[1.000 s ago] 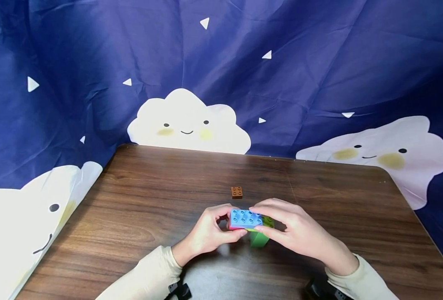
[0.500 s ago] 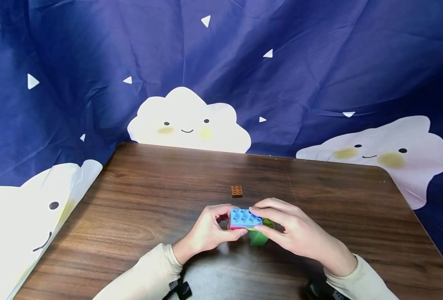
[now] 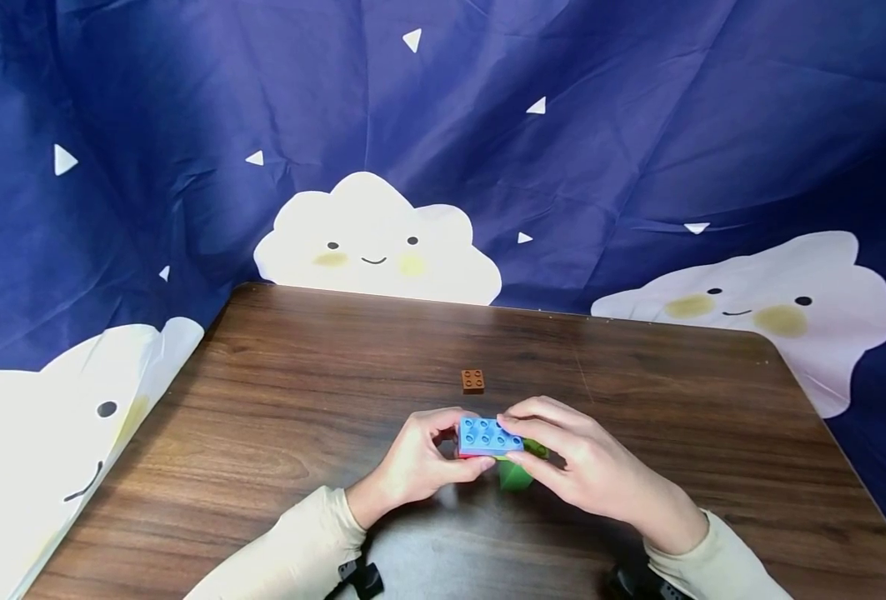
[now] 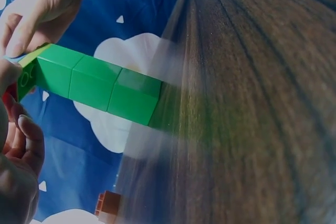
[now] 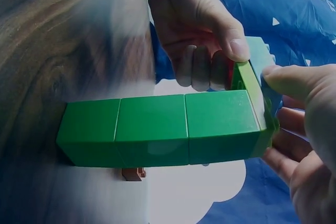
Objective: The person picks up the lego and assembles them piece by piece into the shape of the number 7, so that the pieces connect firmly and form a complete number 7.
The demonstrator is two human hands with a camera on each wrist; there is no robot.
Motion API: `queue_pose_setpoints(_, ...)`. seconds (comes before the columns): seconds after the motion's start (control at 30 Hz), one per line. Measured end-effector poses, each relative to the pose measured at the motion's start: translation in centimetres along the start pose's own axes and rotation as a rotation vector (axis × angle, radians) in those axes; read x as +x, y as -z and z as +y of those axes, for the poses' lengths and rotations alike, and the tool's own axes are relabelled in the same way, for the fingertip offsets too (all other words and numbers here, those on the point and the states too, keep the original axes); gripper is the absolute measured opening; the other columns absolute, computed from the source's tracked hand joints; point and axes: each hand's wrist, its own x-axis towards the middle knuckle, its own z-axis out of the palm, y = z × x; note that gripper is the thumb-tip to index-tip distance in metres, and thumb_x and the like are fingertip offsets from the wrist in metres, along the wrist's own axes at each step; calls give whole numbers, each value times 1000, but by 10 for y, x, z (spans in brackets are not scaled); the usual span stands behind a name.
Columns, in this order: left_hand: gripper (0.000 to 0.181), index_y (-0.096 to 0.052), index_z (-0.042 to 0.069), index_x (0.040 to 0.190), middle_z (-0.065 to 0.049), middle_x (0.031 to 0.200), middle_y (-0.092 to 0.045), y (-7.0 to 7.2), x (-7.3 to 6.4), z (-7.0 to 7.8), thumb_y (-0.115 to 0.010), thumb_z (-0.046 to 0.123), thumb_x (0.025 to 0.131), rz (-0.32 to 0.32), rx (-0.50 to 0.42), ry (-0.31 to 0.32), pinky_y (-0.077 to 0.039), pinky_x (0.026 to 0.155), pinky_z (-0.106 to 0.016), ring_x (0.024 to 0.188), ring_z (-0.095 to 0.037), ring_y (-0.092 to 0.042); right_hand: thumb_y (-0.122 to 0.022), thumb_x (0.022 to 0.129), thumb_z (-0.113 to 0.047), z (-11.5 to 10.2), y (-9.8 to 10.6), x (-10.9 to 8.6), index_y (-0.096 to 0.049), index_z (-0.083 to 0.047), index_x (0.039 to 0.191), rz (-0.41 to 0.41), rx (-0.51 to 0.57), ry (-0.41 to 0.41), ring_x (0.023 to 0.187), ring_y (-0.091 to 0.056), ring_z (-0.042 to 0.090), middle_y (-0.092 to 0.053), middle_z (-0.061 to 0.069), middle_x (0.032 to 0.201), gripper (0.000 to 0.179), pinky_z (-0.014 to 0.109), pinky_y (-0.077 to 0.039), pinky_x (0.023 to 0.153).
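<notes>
A blue toy building brick [image 3: 490, 436] with studs on top lies over a lime green brick [image 5: 251, 85] and a red one [image 3: 474, 456]. These cap a tower of green blocks [image 5: 152, 129] that stands on the table, its stacked sections plain in both wrist views. My left hand [image 3: 416, 462] pinches the left end of the upper bricks between thumb and fingers; in the right wrist view its thumb lies against the lime brick. From the right, my right hand [image 3: 581, 454] grips the blue brick, thumb in front and fingers behind. My fingers partly hide the red brick.
A small brown brick [image 3: 473, 381] with studs sits on the wooden table [image 3: 322, 375], beyond the tower. Behind the table's far edge hangs a blue cloth [image 3: 488, 150] printed with white clouds.
The right hand has shifted very slightly left, and a little less of the green tower shows below it. Both hands keep their hold on the bricks.
</notes>
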Motion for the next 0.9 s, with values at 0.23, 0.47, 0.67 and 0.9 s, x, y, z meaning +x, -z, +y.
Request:
queue_pose_setpoints(0.23, 29, -78, 6, 109, -9, 96, -78, 1, 1, 1, -90, 3, 83, -4, 3, 4, -60, 72, -24, 83, 0, -65, -59, 111, -31, -1, -3, -3, -75, -2, 129, -10, -50, -4, 107, -67, 18, -71, 6, 124, 37, 18, -55, 97)
queue_pose_setpoints(0.47, 23, -77, 9, 106, -6, 89, -73, 1, 1, 2, -89, 6, 85, 18, 1, 25, -60, 68, -32, 80, -2, -62, -61, 110, -35, 2, -10, -9, -71, -2, 136, 0, -121, -23, 108, -70, 20, -69, 11, 129, 43, 20, -57, 97)
queue_pose_setpoints(0.67, 25, -77, 9, 109, -6, 92, -75, -1, -1, 0, -88, 6, 86, 32, -11, 31, -58, 72, -24, 83, -2, -64, -62, 109, -34, 3, -15, -11, -70, -3, 137, 35, -111, -31, 105, -71, 21, -69, 12, 129, 43, 20, -58, 93)
queue_pose_setpoints(0.9, 24, -76, 10, 106, -7, 90, -73, -1, -2, 0, -88, 4, 86, 30, -11, -5, -57, 70, -24, 82, -2, -62, -66, 108, -33, 5, -22, -15, -68, -2, 137, 57, -96, -32, 104, -71, 22, -69, 13, 127, 43, 20, -59, 93)
